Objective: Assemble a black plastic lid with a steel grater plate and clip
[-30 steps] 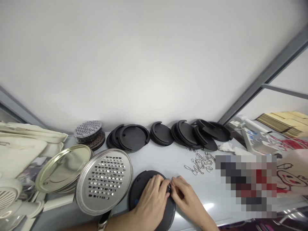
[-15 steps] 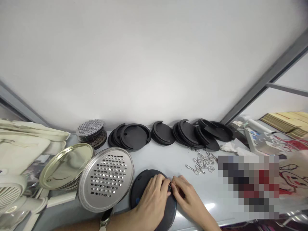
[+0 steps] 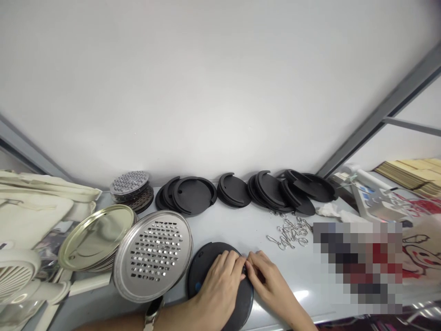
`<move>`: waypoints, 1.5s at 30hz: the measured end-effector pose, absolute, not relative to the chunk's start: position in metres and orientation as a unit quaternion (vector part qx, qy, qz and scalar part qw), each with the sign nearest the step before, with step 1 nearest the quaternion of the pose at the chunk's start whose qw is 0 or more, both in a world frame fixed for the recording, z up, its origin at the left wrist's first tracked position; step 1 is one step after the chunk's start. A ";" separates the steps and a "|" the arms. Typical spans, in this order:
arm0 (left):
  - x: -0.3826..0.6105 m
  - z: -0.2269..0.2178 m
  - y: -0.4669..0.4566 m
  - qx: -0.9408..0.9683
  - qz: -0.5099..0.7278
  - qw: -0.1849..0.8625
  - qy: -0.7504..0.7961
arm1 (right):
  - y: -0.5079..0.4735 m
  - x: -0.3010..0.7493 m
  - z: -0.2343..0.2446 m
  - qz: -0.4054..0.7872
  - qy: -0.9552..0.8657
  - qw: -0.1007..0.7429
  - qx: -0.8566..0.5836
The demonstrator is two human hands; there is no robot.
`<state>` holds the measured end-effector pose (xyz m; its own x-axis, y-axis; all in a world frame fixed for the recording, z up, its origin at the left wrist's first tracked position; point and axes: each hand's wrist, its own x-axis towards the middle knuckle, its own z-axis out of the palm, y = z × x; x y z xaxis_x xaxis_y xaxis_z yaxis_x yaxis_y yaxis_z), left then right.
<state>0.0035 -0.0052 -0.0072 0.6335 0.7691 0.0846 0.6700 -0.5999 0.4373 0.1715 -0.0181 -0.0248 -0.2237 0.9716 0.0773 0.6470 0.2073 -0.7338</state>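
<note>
A black round disc [image 3: 205,263] lies flat on the white table [image 3: 241,227] near the front edge. My left hand [image 3: 218,288] rests on top of it, fingers curled toward the disc's right rim. My right hand [image 3: 268,281] meets it there, fingertips pinched at the rim; what they pinch is too small to name. A perforated steel disc [image 3: 153,254] leans just left of the black disc. A loose pile of small metal wire hooks [image 3: 288,232] lies to the right, behind my right hand.
Several black notched discs [image 3: 237,189] lean in a row along the back wall. A stack of small perforated discs [image 3: 131,187] and a stack of gold-toned metal lids [image 3: 94,235] sit at left, beside cream cloth bags [image 3: 31,207]. Printed packaging [image 3: 406,216] lies right.
Both hands stay pinched at the black disc's right rim. The view has drifted slightly; nothing else has moved.
</note>
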 end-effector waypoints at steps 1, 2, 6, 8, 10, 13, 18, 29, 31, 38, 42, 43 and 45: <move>0.004 -0.008 -0.005 0.885 0.134 0.185 0.407 | -0.018 0.171 -0.025 0.291 -0.726 0.278 -0.558; 0.004 -0.008 -0.005 0.885 0.134 0.185 0.405 | -0.018 0.171 -0.025 0.289 -0.726 0.278 -0.559; 0.004 -0.009 -0.004 0.887 0.137 0.184 0.401 | -0.018 0.171 -0.026 0.280 -0.726 0.279 -0.563; 0.004 -0.009 -0.004 0.887 0.133 0.179 0.404 | -0.018 0.171 -0.027 0.276 -0.725 0.281 -0.565; 0.004 -0.009 -0.003 0.889 0.126 0.168 0.408 | -0.018 0.171 -0.027 0.275 -0.724 0.283 -0.566; 0.004 -0.009 -0.001 0.892 0.120 0.150 0.409 | -0.018 0.170 -0.026 0.279 -0.724 0.287 -0.561; 0.003 -0.008 0.001 0.894 0.120 0.140 0.409 | -0.018 0.170 -0.025 0.282 -0.724 0.286 -0.561; 0.002 -0.009 -0.002 0.896 0.131 0.107 0.411 | -0.020 0.170 -0.017 0.279 -0.737 0.284 -0.546; 0.003 -0.006 -0.001 0.892 0.127 0.112 0.418 | -0.020 0.170 -0.017 0.281 -0.737 0.283 -0.546; 0.002 -0.007 -0.001 0.892 0.128 0.113 0.419 | -0.020 0.170 -0.014 0.297 -0.738 0.283 -0.536; 0.000 -0.009 -0.003 0.895 0.145 0.084 0.413 | -0.019 0.170 -0.017 0.292 -0.739 0.279 -0.540; -0.001 -0.010 -0.003 0.895 0.149 0.079 0.414 | -0.019 0.170 -0.018 0.290 -0.739 0.277 -0.542; -0.001 -0.010 -0.004 0.894 0.154 0.073 0.415 | -0.020 0.169 -0.019 0.286 -0.738 0.278 -0.544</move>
